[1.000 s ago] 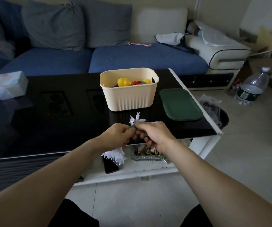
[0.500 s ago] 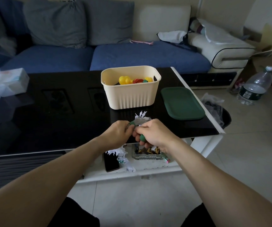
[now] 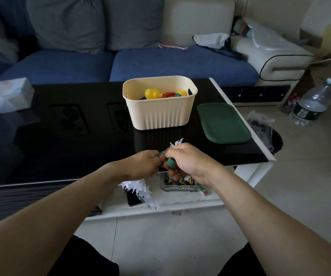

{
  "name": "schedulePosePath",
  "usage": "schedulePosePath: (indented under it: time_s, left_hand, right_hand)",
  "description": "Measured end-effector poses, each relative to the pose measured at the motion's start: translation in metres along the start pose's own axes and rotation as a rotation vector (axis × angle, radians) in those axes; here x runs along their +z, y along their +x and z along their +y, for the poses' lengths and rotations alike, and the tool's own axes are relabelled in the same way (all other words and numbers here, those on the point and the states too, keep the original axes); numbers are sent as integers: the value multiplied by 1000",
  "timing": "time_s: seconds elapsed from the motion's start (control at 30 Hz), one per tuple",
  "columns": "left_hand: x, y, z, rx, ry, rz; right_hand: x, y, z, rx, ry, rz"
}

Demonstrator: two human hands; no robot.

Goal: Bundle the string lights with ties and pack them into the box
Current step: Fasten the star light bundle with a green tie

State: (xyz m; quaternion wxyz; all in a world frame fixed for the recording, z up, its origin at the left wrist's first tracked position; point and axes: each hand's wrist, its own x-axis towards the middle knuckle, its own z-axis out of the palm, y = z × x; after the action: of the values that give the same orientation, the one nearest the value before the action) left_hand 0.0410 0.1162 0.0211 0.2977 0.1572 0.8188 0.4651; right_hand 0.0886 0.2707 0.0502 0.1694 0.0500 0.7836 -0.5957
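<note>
A person seated before a low black surface point(image 3: 81, 126) works a bundle of white string lights point(image 3: 177, 143) between both hands, just above its near edge; the left hand point(image 3: 143, 166) curls its fingers round the strand from the left, the right hand point(image 3: 187, 162) closes on it from the right, and the two meet almost knuckle to knuckle, with a green tie point(image 3: 169, 162) pinched between them; the bundle's long axis runs up and away towards the box at its spiky white tip and down towards the person at its other end, where a loose white tuft point(image 3: 138, 189) hangs below the left wrist, over the lower shelf; the lights look frilly, pale and light, with flecks of green in the hanging part. The cream box point(image 3: 160, 118) stands open straight ahead of the hands, well apart from them, already holding yellow and red pieces point(image 3: 164, 94); its green lid point(image 3: 223, 123) lies flat just beside it on the right. The packing move will likely be a short forward carry, with the right hand slightly nearer the box; the trailing tuft could snag the surface edge.
</note>
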Motion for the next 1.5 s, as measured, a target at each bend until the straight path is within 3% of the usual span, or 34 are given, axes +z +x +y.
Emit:
schedulePosePath:
  time_s: [0.3, 0.43, 0.6, 0.7, 0.93, 1.03, 1.17, 1.2, 1.27, 1.3, 1.4, 1.5]
  left_hand:
    - [2, 0, 6, 125, 477, 98]
    - [7, -2, 12, 192, 577, 93]
    - [10, -5, 20, 201, 532, 59]
    - [14, -7, 18, 229, 482, 70]
    - [21, -11, 16, 358, 504, 119]
    - [19, -10, 19, 319, 324, 156]
    - [18, -7, 17, 236, 96, 202]
    - [17, -6, 16, 213, 48, 225]
    - [14, -4, 16, 169, -46, 282]
    - [13, -4, 16, 154, -88, 305]
    - [12, -2, 18, 151, -175, 318]
    - [13, -2, 18, 135, -218, 302]
  right_hand:
    - [-6, -2, -5, 95, 19, -90]
    - [-12, 2, -4, 160, 227, -83]
    - [-19, 7, -1, 307, 557, -26]
    - [-19, 7, 0, 350, 643, 8]
    - [-27, 5, 1, 456, 754, -86]
    - [-30, 6, -1, 347, 688, -89]
    - [-35, 4, -8, 29, 637, 62]
    - [-37, 3, -8, -105, 494, 127]
    - [-42, 1, -6, -380, -32, 244]
    - [-42, 1, -3, -466, -226, 218]
    - [-36, -1, 6, -498, -279, 27]
    - [-30, 5, 10, -496, -188, 38]
